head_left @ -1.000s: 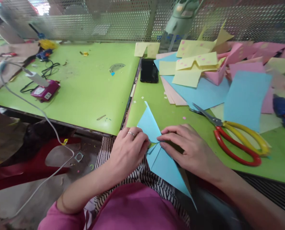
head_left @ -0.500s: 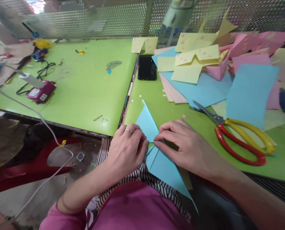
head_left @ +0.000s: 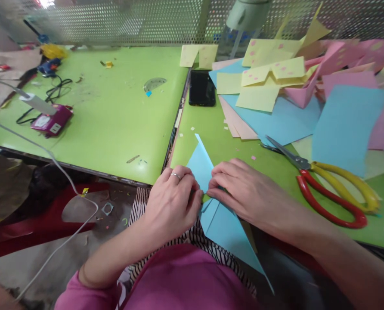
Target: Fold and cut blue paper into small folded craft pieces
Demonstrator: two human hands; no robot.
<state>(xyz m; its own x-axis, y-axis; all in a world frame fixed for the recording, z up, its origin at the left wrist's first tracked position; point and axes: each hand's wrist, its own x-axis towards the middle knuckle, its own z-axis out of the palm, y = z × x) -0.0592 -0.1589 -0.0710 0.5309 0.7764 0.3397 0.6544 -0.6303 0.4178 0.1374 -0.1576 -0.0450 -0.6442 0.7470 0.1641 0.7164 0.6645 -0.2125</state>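
A folded sheet of blue paper [head_left: 224, 228] lies at the table's front edge, its lower part sticking out over my lap. Creases cross it, and its far end narrows to a point. My left hand [head_left: 175, 198], with a ring on one finger, pinches the paper's left side near the narrow middle. From the right, my right hand [head_left: 240, 189] pinches the same middle part, thumb and fingers pressed together. Both sets of fingertips almost meet, and they hide part of the fold. To the right lie scissors [head_left: 303, 165] with one red and one yellow handle, blades slightly apart.
Behind my hands is a black phone [head_left: 202, 88]. Blue sheets [head_left: 348, 129], pink and yellow papers pile up at the right, in front of a bottle [head_left: 246, 21]. At the left are a purple power adapter [head_left: 51, 120] and a white cable [head_left: 63, 165]. A mesh panel [head_left: 130, 26] stands behind.
The view has shifted slightly, so the table things sit a little differently in the picture. Both hands keep hold of the blue paper, the right fingers slightly closer in.
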